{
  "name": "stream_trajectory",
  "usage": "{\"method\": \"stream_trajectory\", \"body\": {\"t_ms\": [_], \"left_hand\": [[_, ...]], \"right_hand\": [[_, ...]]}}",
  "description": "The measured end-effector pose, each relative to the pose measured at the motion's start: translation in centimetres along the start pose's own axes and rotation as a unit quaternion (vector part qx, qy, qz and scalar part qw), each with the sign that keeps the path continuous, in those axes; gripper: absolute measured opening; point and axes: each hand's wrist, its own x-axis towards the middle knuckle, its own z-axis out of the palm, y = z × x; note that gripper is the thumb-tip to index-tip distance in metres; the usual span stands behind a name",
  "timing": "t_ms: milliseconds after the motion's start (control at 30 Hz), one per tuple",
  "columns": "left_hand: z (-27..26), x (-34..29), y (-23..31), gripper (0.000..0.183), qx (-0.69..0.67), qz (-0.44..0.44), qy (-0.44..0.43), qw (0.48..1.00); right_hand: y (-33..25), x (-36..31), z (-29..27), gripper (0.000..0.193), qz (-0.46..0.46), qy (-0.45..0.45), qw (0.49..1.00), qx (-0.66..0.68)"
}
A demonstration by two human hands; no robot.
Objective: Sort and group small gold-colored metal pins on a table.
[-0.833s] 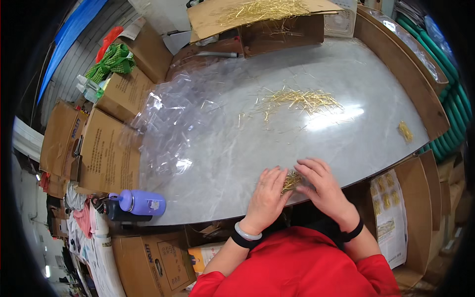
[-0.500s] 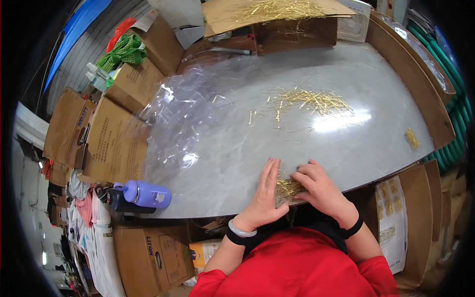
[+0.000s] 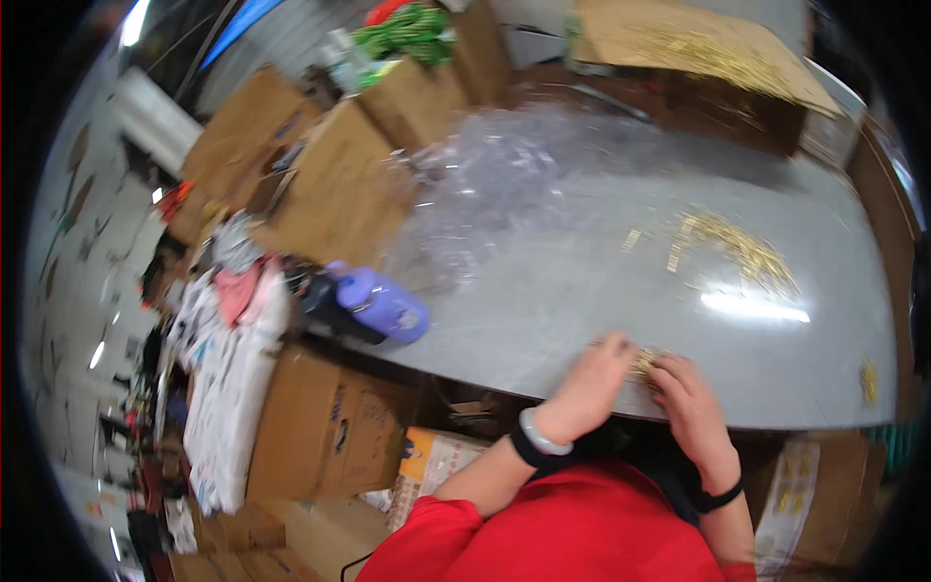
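Note:
At the near edge of the table, my left hand (image 3: pixel 590 383) and my right hand (image 3: pixel 690 403) close in from both sides on a small bundle of thin gold wire pieces (image 3: pixel 642 363). The left fingers lie together along one side of it. On the other side the right fingers curl over its end. Motion blur and the fingers hide part of the bundle. Farther back on the grey table (image 3: pixel 543 330) lies a loose pile of similar gold wire pieces (image 3: pixel 742 250), and a smaller gold bundle (image 3: pixel 868 381) rests at the right edge.
Clear plastic bags (image 3: pixel 495 184) heap at the table's left back. A purple bottle (image 3: pixel 383 303) lies at the left edge beside a black one (image 3: pixel 325 306). Cardboard boxes (image 3: pixel 344 194) line the left side. More gold wire covers a cardboard sheet (image 3: pixel 606 29) at the back.
The view has swung left, so the table and hands appear farther right. My hands stay at the bundle and have drawn closer together, the left fingers less stretched out.

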Motion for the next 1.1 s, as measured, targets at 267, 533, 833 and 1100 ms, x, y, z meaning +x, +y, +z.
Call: {"method": "stream_trajectory", "body": {"t_ms": [267, 533, 833, 1100], "left_hand": [[1.0, -0.1, -0.6, 0.052, -0.085, 0.083, -0.007, 0.993], [1.1, -0.2, -0.4, 0.024, -0.082, -0.047, 0.000, 0.996], [1.9, 0.0, 0.7, 0.041, -0.260, -0.002, 0.029, 0.965], [-1.4, -1.2, -1.2, 0.082, 0.013, 0.000, 0.034, 0.999]], "right_hand": [[-0.2, -0.2, 0.0, 0.081, 0.036, -0.062, 0.993, -0.091], [0.4, -0.5, 0.2, 0.074, 0.062, -0.083, 0.994, -0.025], [1.4, -1.0, -0.1, 0.065, 0.008, -0.045, 0.996, -0.077], [0.1, 0.1, -2.9, 0.073, 0.113, -0.019, 0.993, 0.009]]}}
